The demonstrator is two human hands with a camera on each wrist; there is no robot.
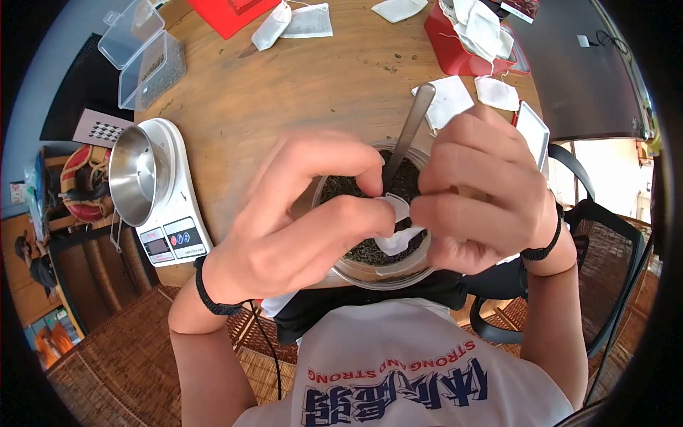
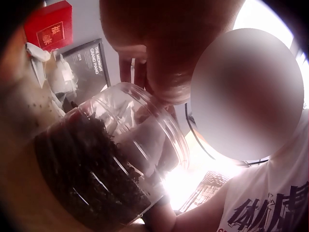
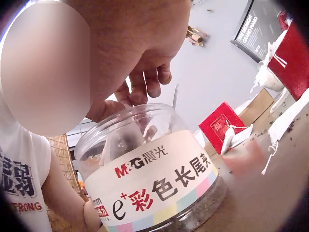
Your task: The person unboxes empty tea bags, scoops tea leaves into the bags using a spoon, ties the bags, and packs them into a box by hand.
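Note:
A round clear jar holding dark dried leaves stands at the table's front edge; a spoon leans up out of it. Over the jar's mouth, a small white bag hangs between the two hands. The left hand pinches its left side between thumb and forefinger. At its other side, the right hand grips it with curled fingers. The right wrist view shows the jar's printed label and the bag inside the rim. Through the jar wall, the left wrist view shows leaves filling the lower part.
To the left stand a kitchen scale with a steel bowl and an opened plastic box. At the back right, a red tin holds white bags; more bags lie near it. A red box sits at the back.

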